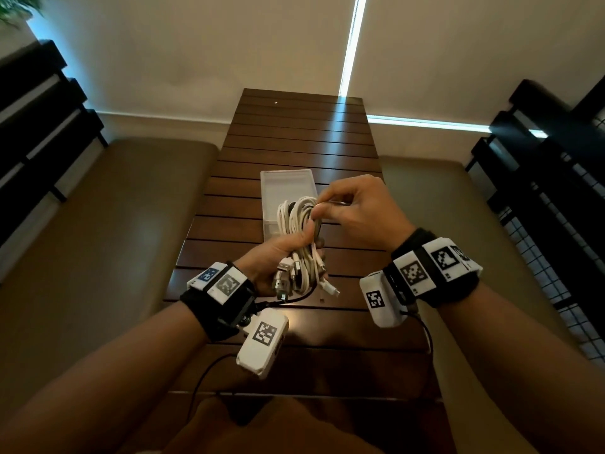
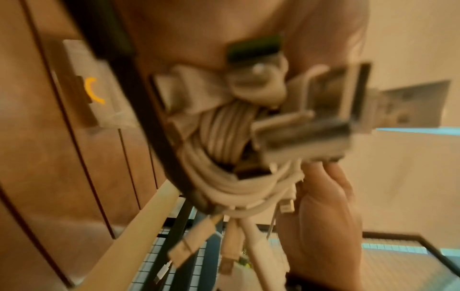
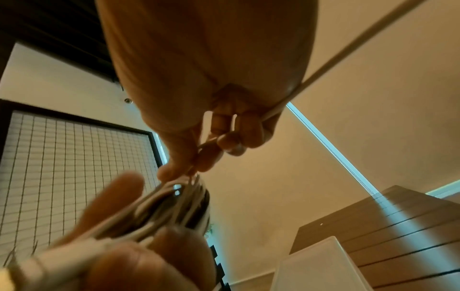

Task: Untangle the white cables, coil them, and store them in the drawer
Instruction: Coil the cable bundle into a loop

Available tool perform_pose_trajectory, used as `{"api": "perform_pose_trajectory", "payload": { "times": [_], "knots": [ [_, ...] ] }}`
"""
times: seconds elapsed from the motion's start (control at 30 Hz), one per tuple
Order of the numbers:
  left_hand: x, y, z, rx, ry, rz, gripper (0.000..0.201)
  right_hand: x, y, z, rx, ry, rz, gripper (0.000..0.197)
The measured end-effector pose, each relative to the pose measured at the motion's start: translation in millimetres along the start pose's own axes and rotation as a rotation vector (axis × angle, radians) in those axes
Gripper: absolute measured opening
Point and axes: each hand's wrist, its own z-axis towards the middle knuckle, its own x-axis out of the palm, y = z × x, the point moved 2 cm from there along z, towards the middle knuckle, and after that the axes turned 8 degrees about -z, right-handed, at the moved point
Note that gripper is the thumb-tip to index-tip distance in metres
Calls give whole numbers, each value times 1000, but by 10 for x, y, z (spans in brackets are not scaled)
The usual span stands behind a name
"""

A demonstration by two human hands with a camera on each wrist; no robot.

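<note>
A bundle of white cables (image 1: 299, 237) hangs in the air above the slatted table. My left hand (image 1: 281, 257) grips its lower half, with several USB plugs (image 1: 288, 276) sticking out below the fingers. My right hand (image 1: 340, 208) pinches one strand (image 1: 322, 202) at the bundle's top between thumb and forefinger. The left wrist view shows the looped cables (image 2: 224, 137) and plugs (image 2: 306, 126) close up and blurred. In the right wrist view the pinched strand (image 3: 206, 142) runs between the fingers down to the bundle (image 3: 159, 212). A translucent white plastic drawer box (image 1: 288, 188) sits on the table just behind the cables.
The dark wooden slatted table (image 1: 294, 142) runs away from me between two tan cushioned benches (image 1: 108, 224). Dark slatted frames and a wire grid panel (image 1: 556, 240) stand at the sides. Black sensor wires (image 1: 209, 375) trail from my wristbands over the near table edge.
</note>
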Motion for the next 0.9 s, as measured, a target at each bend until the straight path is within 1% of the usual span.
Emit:
{"api": "perform_pose_trajectory", "payload": {
  "times": [0.03,0.1,0.17,0.2,0.23,0.27,0.3,0.33,0.37,0.4,0.43,0.5,0.53,0.6,0.67,0.7,0.73,0.77,0.8,0.83,0.9],
  "knots": [
    [17,1,-10,-2,-29,63,42,22,-15,4,3,-2,4,7],
    [38,0,-18,27,-151,165,28,58,-36,-12,-4,-53,-50,14],
    [81,-9,-4,102,-242,122,14,76,-15,-95,-79,-171,-248,18],
    [106,-21,9,125,-247,57,12,105,22,-171,-162,-208,-311,16],
    [122,-42,30,134,-234,-12,13,158,66,-271,-253,-187,-324,11],
    [127,-71,44,137,-228,-76,17,238,98,-388,-344,-108,-309,7],
    [110,-101,63,131,-234,-111,22,337,101,-507,-423,1,-325,7],
    [90,-125,74,119,-252,-128,24,443,84,-616,-478,85,-392,10],
    [76,-141,84,112,-269,-135,25,540,45,-693,-510,122,-496,16],
    [74,-143,89,107,-278,-144,27,610,-1,-732,-519,110,-586,19],
    [60,-134,99,110,-292,-155,29,644,-32,-740,-508,63,-634,17],
    [56,-124,113,106,-302,-183,32,654,-37,-725,-498,-75,-653,10],
    [54,-123,116,100,-306,-196,33,662,-39,-718,-509,-133,-657,10],
    [28,-122,130,94,-319,-214,32,687,-59,-714,-533,-169,-689,9],
    [5,-110,132,86,-317,-225,29,679,-91,-722,-547,-162,-681,8],
    [-2,-104,123,74,-319,-221,28,659,-111,-725,-532,-161,-620,9],
    [3,-102,112,61,-308,-230,26,628,-119,-723,-484,-164,-500,10],
    [-5,-105,109,57,-305,-220,22,587,-113,-722,-389,-169,-327,7],
    [-13,-109,109,66,-301,-209,18,539,-105,-714,-263,-168,-127,2],
    [-23,-112,107,82,-299,-190,19,508,-113,-702,-126,-161,30,8],
    [-36,-98,112,98,-262,-153,40,475,-109,-661,91,-107,201,15]
  ]
}}
